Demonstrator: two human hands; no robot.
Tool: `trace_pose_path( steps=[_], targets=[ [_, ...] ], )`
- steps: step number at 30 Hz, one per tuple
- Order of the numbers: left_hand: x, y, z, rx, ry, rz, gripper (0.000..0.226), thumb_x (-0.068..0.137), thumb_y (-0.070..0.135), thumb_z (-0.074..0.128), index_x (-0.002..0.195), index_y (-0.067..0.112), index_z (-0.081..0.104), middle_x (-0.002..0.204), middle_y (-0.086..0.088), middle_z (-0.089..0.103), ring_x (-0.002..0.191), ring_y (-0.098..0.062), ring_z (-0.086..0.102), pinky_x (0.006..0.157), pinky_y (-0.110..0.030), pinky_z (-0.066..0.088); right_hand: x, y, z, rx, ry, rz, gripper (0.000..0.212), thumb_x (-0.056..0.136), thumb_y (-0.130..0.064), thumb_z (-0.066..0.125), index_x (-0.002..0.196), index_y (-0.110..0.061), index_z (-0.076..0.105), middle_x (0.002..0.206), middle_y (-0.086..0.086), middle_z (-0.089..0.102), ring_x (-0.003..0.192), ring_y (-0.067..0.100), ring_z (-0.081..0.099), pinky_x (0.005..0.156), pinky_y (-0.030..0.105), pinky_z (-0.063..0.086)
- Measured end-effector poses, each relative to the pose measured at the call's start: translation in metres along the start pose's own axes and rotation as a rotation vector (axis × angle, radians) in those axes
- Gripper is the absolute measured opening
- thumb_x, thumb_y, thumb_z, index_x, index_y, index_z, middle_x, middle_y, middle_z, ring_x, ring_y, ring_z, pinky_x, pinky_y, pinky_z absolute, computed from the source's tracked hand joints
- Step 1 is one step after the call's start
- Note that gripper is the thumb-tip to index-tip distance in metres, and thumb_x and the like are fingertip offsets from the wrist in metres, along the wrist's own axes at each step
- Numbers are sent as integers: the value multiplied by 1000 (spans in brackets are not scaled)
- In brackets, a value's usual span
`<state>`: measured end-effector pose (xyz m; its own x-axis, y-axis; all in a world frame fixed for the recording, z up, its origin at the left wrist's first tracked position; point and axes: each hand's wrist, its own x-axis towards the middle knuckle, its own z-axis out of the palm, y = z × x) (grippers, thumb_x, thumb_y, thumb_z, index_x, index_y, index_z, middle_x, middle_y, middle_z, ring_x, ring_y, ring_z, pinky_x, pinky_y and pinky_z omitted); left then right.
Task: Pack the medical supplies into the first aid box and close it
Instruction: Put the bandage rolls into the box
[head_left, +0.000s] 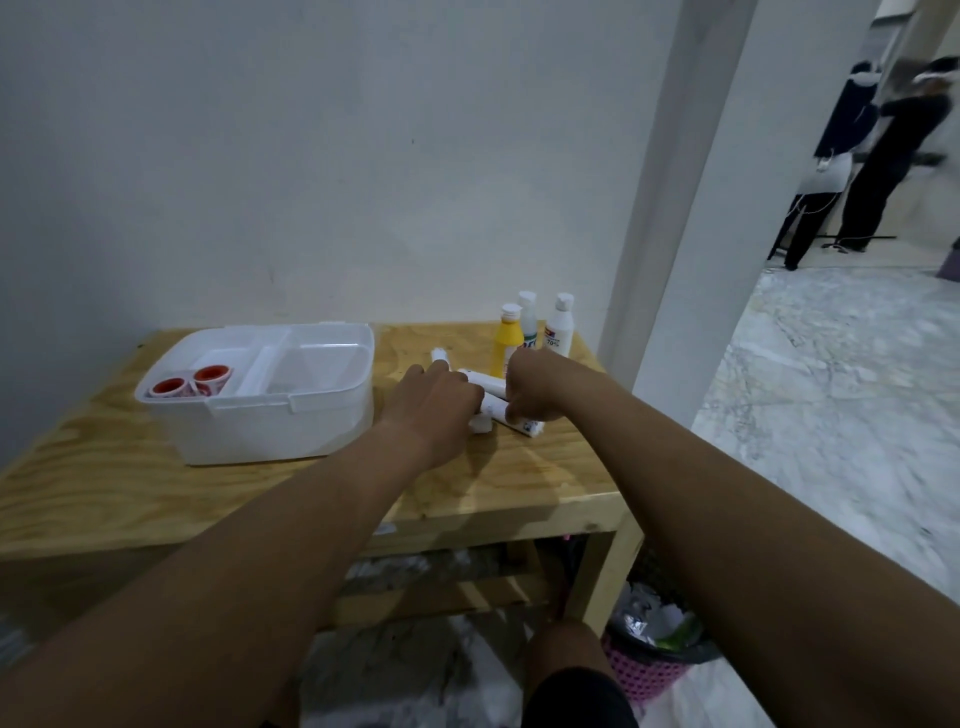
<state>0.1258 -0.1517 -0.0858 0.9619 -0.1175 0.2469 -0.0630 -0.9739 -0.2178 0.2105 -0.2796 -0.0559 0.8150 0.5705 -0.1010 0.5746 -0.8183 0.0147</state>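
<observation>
Gripping white roll (525, 425), right hand (535, 392) grip; left hand (434, 400) grip unclear; table (545, 483) edge near.

Single head cam, wide-angle, looks fwd & down onto table (519, 483) against wall (311, 156), close range; left hand (431, 400) & right hand (530, 387) sit approx mid-frame, doorway (841, 291) at R edge.

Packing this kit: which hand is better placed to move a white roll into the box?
Probably left. The left hand rests on the white rolls, next to the box; the right hand is farther from it.
</observation>
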Motion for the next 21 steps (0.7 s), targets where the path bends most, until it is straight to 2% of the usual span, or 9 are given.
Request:
trace_pose_path(
  steps=[3, 5, 7, 10, 13, 15, 17, 21],
  targets=[
    [-4, -2, -1, -54, -2, -29, 6, 91, 27, 57, 85, 26, 60, 99, -10, 55, 83, -23, 48, 69, -35, 36, -6, 0, -2, -3, -19, 16, 21, 86, -23, 67, 92, -3, 63, 79, 6, 60, 67, 18, 55, 54, 25, 41],
    [-8, -6, -5, -122, 0, -53, 14, 91, 33, 53, 87, 23, 62, 92, -8, 48, 81, -26, 53, 66, -34, 37, -10, -1, -5, 14, -24, 24, 22, 85, -27, 67, 90, -5, 63, 84, 7, 65, 72, 19, 57, 61, 28, 45],
    [-12, -10, -13, -196, 19, -59, 24, 91, 37, 51, 93, 19, 67, 86, -6, 50, 78, -27, 58, 62, -31, 37, -13, 0, -9, 48, -21, 30, 24, 84, -29, 67, 87, -7, 60, 87, 9, 69, 72, 20, 58, 62, 30, 47],
    [-18, -19, -31, -256, 63, -73, 23, 91, 37, 55, 92, 19, 67, 89, -4, 64, 81, -25, 62, 61, -32, 43, -23, -2, -23, 57, -68, 62, 24, 86, -29, 63, 75, -8, 62, 79, 6, 68, 66, 15, 56, 56, 24, 40],
    [-25, -35, -55, -328, 125, -131, 21, 87, 40, 60, 95, 23, 69, 92, 1, 70, 90, -23, 64, 72, -37, 53, -31, -9, -45, 86, -45, 99, 31, 86, -32, 61, 65, -10, 57, 65, 3, 63, 60, 13, 53, 56, 25, 35],
    [-30, -47, -72, -345, 161, -169, 23, 87, 42, 60, 97, 24, 70, 94, 1, 71, 92, -23, 65, 74, -36, 53, -34, -18, -60, 119, -7, 99, 40, 85, -39, 61, 60, -13, 46, 60, 3, 56, 62, 16, 53, 57, 28, 38],
    [-36, -62, -86, -350, 181, -205, 24, 87, 43, 60, 97, 24, 71, 95, 3, 71, 92, -22, 65, 74, -35, 53, -38, -30, -75, 162, 32, 99, 41, 83, -43, 61, 60, -11, 51, 58, 3, 55, 62, 19, 54, 60, 29, 39],
    [-48, -97, -105, -394, 210, -300, 22, 83, 43, 64, 89, 24, 72, 90, 2, 72, 87, -22, 66, 72, -33, 53, -37, -62, -99, 262, 72, 74, 40, 80, -38, 65, 54, -9, 54, 54, 3, 52, 54, 19, 50, 52, 28, 37]
  ],
)
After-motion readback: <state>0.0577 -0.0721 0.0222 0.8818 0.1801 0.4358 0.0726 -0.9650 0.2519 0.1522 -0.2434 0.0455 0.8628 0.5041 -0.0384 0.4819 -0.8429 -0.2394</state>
